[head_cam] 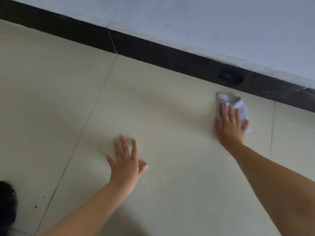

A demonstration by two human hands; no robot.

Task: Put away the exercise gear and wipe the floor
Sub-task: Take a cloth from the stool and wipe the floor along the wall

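Both hands are down on the floor (170, 150), pale tiles with thin grout lines running across. The right hand (230, 125) lies flat on a crumpled white cloth (238, 104), fingers straight and spread, pressing it to the tile; the cloth sticks out ahead of the fingertips and off to the right of the palm. That cloth sits close to the black skirting (153, 50), just short of it, and a grout line runs just to its right. The left hand (126, 162) is planted bare on the tile nearer the camera, palm down, fingers wide and straight, thumb out to the right, holding nothing. The two hands are well apart, on the same large tile. Above the skirting rises a pale grey wall (204, 23), and a dark oval shape (231, 76) sits on the skirting just beyond the cloth; what it is I can't make out. At the lower left edge there's a black fuzzy mass (6, 206), blurred, with a few dark specks (35, 206) on the tile beside it.
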